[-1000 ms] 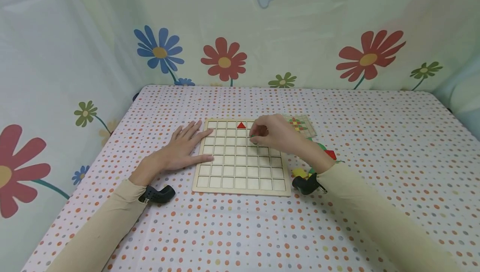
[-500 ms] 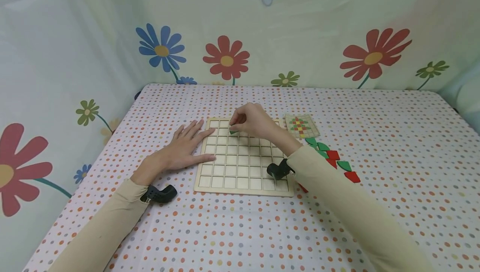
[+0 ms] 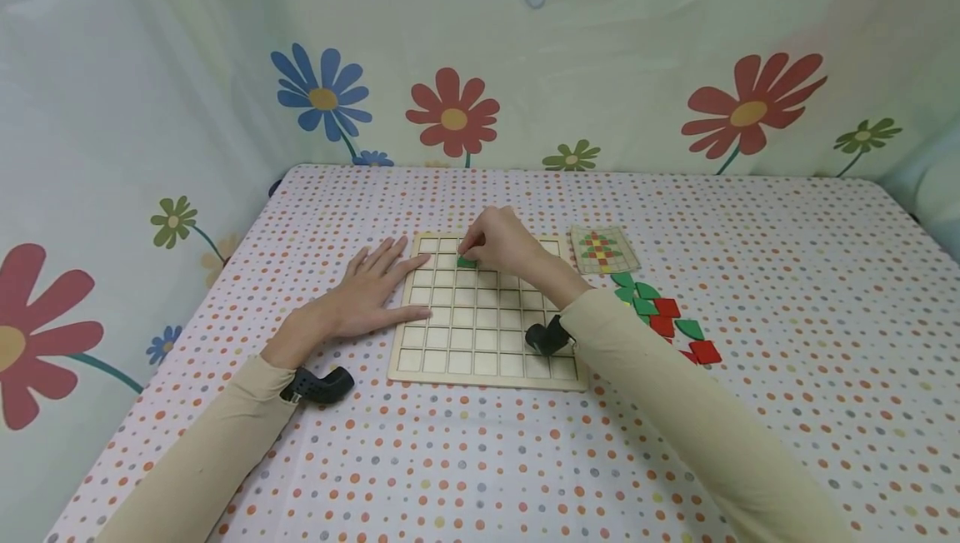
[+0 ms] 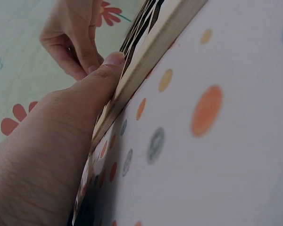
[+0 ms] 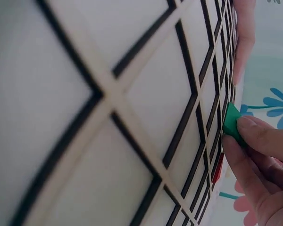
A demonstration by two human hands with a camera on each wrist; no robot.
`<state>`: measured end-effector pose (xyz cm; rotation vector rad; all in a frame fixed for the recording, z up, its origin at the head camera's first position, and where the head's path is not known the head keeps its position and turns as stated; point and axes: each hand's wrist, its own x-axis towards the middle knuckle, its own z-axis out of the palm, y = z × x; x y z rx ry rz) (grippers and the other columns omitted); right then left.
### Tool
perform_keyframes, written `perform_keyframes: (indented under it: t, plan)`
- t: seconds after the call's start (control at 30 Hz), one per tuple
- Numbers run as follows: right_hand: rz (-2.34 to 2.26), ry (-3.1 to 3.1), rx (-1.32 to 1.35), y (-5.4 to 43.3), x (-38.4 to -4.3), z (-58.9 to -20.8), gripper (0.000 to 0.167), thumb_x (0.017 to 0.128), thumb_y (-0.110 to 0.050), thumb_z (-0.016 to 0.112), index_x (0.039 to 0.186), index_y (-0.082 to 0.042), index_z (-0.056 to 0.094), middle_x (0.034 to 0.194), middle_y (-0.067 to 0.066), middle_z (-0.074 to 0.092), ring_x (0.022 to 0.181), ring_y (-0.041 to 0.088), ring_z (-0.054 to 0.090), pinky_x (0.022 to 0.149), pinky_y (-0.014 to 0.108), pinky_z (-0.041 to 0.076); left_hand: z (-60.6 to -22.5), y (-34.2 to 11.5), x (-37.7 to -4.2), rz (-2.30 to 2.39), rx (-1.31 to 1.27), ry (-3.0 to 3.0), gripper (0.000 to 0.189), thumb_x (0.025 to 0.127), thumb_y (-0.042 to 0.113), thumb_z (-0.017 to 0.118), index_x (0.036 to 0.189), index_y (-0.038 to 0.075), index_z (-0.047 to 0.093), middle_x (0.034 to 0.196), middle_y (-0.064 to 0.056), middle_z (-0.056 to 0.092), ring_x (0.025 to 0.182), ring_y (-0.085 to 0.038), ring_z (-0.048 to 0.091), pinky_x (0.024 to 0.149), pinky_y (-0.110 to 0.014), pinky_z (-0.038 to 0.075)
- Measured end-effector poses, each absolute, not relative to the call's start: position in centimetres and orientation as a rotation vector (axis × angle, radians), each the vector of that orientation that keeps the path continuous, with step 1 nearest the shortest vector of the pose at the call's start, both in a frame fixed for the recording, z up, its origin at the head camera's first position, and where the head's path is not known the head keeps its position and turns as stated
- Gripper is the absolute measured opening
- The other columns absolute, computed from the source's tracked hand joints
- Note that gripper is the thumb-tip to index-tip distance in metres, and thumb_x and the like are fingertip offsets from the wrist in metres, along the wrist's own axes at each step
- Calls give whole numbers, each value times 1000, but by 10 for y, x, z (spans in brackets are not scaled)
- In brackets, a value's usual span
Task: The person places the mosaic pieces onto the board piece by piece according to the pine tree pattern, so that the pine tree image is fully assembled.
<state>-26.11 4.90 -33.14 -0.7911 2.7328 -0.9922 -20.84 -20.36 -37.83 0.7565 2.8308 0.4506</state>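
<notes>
A pale wooden grid board (image 3: 486, 381) lies on the table. My left hand (image 3: 369, 295) rests at its left edge, fingers spread and straight, with thumb and index finger over the rim. Near the top of the board, my right hand (image 3: 504, 243) pinches a small green piece (image 3: 467, 262) between thumb and fingertips. In the right wrist view the green piece (image 5: 231, 118) is tilted at the grid, its lower edge at a cell; whether it sits fully inside I cannot tell. A red piece (image 5: 218, 168) shows in a nearby cell there; in the head view the right hand hides it.
Right of the board lies a pattern card (image 3: 604, 250) with a coloured tree-like design. Several loose green pieces (image 3: 646, 291) and red pieces (image 3: 705, 351) are scattered below it, partly behind the right forearm. A floral curtain (image 3: 600, 43) hangs behind the table.
My right hand has moved left across the board with the green piece and come down near the upper rows. The red triangle is now covered, the card uncovered. My left hand stays put.
</notes>
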Motion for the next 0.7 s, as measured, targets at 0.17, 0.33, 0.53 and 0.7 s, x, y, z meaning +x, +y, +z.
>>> perform_keyframes:
  t: [0.17,0.33,0.53,0.7]
  plan:
    - [-926,2748,-823,49,-260,-332,9,95,1,74,100,3,82,103,16,79,97,27,74,85,35,60,-378,-204,-209,452,751,2831,89,99,66,56,169,26,20,176,-13,0,161,-34,-6,126,-61,-4]
    - [-821,2775,-862,48,-259,-330,12,96,3,73,104,4,81,106,16,78,101,28,74,86,33,60,-380,-203,-211,446,754,2832,89,99,67,55,170,26,19,176,-12,-1,162,-33,-6,126,-60,-4]
    - [-719,2750,-920,45,-258,-327,15,98,6,69,108,4,81,112,17,76,108,30,71,88,32,60,-381,-204,-210,439,751,2837,89,99,67,56,170,26,19,176,-12,0,162,-33,-5,126,-60,-5]
    - [-661,2737,-963,44,-258,-325,16,99,6,68,108,4,81,114,17,75,110,29,70,89,31,59,-381,-204,-210,444,746,2837,89,99,68,55,169,27,20,176,-12,0,162,-32,-6,126,-59,-5]
